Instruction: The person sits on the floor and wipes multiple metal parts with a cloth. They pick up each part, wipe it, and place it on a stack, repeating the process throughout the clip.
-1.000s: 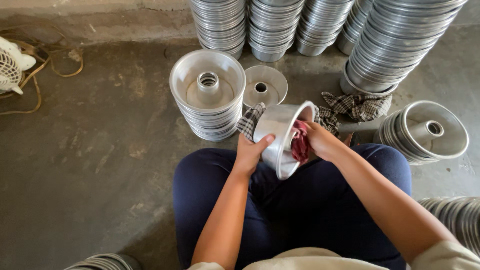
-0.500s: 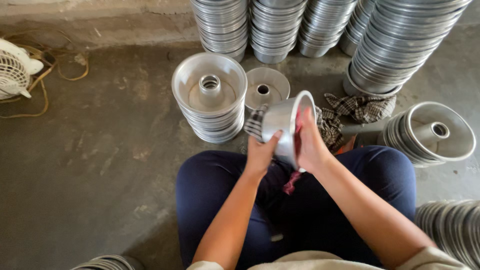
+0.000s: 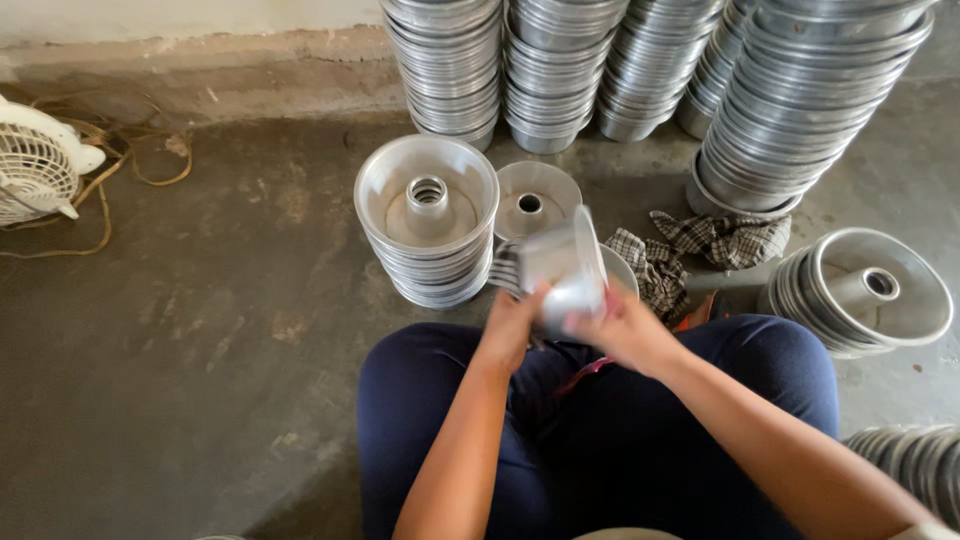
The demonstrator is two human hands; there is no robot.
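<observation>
Across the grey concrete floor (image 3: 180, 350), tall stacks of round silver metal pans (image 3: 620, 60) stood along the back wall, with a wider stack of the same ware (image 3: 800, 110) to the right. Just in front of the person's dark blue trouser legs (image 3: 600, 440) sat a low stack of silver ring-shaped cake tins with centre tubes (image 3: 428, 225), and another such stack (image 3: 865, 290) lay near the right knee. A white electric fan (image 3: 35, 165) rested at the far left beside tangled cord. A checked grey cloth (image 3: 725, 238) lay crumpled between the stacks.

Above the lap, between both hands, was 1 blurred silver metal tin (image 3: 562, 268), tipped on its side. The left hand (image 3: 512, 322) gripped its lower left edge, fingers wrapped around it. The right hand (image 3: 625, 328) pressed against its right side, fingers curled on the tin. A strip of pink-red rag (image 3: 590, 368) hung just below the right hand.
</observation>
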